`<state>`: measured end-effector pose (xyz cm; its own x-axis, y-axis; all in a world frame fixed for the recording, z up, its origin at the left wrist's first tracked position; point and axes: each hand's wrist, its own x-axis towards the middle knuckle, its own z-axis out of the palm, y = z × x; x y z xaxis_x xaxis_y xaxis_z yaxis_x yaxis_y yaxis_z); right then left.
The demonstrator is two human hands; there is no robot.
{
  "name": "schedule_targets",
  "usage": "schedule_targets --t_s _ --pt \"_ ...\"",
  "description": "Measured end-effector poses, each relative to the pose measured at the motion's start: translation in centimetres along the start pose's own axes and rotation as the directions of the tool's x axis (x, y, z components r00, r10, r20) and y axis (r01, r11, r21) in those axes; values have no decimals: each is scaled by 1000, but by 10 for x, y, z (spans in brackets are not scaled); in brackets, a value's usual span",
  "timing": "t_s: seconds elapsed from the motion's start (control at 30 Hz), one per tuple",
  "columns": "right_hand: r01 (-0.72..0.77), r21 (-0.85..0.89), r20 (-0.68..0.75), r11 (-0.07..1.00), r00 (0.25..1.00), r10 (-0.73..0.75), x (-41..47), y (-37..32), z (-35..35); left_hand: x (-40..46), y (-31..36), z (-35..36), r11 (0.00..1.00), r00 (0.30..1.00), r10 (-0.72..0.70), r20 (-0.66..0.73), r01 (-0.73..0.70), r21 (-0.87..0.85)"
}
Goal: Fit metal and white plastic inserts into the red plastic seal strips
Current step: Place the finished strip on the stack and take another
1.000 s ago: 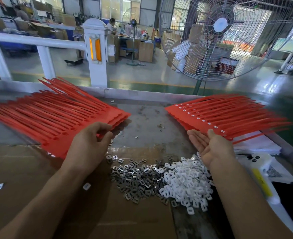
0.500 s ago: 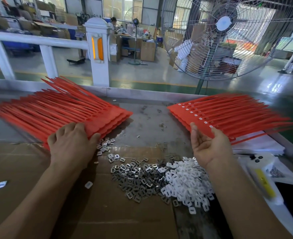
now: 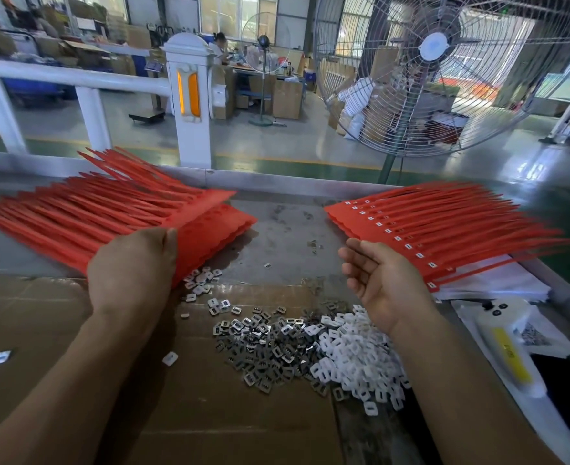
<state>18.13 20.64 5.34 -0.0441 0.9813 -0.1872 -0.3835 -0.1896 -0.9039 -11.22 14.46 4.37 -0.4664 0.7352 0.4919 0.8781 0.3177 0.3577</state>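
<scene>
On the workbench: left hand (image 3: 132, 263) grips the top sheet of the left red strip stack (image 3: 85, 213), lifting its edge. Right hand (image 3: 382, 280) hovers empty, fingers relaxed, beside the right stack (image 3: 444, 223). Metal inserts (image 3: 263, 337) and white inserts (image 3: 354, 357) are heaped between the forearms.

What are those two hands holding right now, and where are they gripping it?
The left hand grips the top sheet of red seal strips at its near edge, lifting it off the stack. The right hand is open, holding nothing.

We find one strip stack (image 3: 85, 216) far left on the tabletop (image 3: 287, 226), another (image 3: 444, 226) far right; metal inserts (image 3: 260, 344) lie near, plastic inserts (image 3: 354, 357) to their right.
</scene>
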Motion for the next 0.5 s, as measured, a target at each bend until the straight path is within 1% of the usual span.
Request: schedule_targets --t_s 0.1,0.23,0.3,0.4,0.47,0.5 --pt "2 -42 30 999 1000 -1 -1 2 2 3 -1 -3 997 989 -28 -142 17 -81" --pt "7 -64 57 998 998 -4 -2 2 5 5 -3 -11 992 939 -39 -343 -4 -124" --pt "5 -64 67 998 998 -1 -2 2 5 7 -8 -14 991 923 -55 -380 2 -137" --pt "4 -66 78 998 997 2 -2 2 4 7 -14 -15 979 909 -86 -408 1 -206" --pt "5 -74 86 997 996 2 -2 3 4 6 -14 -17 968 890 -73 -451 -45 -245" --pt "8 -82 91 997 996 0 -3 3 4 4 -11 -18 959 875 -45 -481 -97 -267"
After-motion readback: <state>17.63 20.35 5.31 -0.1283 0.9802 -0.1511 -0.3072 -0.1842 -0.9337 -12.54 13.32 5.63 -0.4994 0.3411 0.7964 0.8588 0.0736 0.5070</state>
